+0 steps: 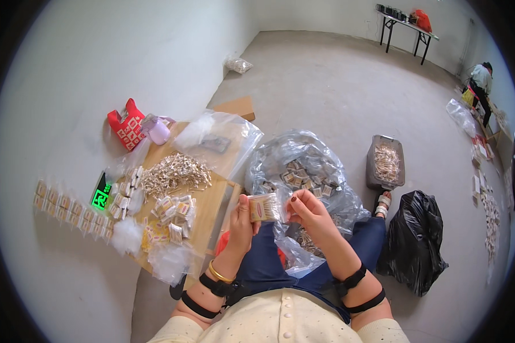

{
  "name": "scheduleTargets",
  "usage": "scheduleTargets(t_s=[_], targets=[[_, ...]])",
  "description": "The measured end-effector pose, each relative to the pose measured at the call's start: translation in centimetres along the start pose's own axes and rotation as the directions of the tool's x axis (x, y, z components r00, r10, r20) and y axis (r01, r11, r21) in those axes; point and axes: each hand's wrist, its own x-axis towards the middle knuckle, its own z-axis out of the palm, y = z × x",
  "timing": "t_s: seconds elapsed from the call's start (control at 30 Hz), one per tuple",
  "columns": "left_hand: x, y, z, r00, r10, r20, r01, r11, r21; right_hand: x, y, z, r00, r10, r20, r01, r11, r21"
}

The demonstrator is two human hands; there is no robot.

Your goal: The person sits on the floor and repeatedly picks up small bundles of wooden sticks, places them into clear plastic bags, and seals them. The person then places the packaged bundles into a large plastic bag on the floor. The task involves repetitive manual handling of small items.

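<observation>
In front of my lap, a small clear packet of cotton swabs with a printed label is held between my two hands. My left hand is closed around the packet's left end, thumb on top. At the other end, the fingers of my right hand pinch the clear plastic edge. Below and beyond them a large clear plastic bag lies between my legs, holding several similar packets. To the left, a wooden table carries a heap of loose cotton swabs and a cluster of swab bundles.
Rows of packed swabs, a lit green sign, a red bag and a lilac cup are at left. A grey bin of swabs and a black bag stand right. Another person bends far right.
</observation>
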Motion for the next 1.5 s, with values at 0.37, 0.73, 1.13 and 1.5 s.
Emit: scheduleTargets(t_s=[0.37, 0.73, 1.13, 1.5], targets=[[-1.0, 2.4, 2.3, 0.974, 0.226, -0.005, -0.206, 0.897, 0.391, 1.0, 0.2, 3.0, 0.860, -0.478, -0.181, 0.288, 0.746, -0.601], [0.4, 3.3, 0.8, 0.818, 0.524, 0.236, -0.524, 0.511, 0.682, 1.5, 1.4, 2.3, 0.835, -0.504, -0.221, 0.322, 0.773, -0.546], [0.0, 3.1, 3.3, 0.890, 0.447, 0.084, -0.451, 0.845, 0.288, 1.6, 1.4, 1.9, 0.869, -0.420, -0.264, 0.326, 0.885, -0.333], [1.0, 2.5, 3.8, 0.841, 0.540, 0.014, -0.471, 0.721, 0.508, 1.8, 1.3, 2.8, 0.802, -0.529, -0.277, 0.396, 0.819, -0.416]])
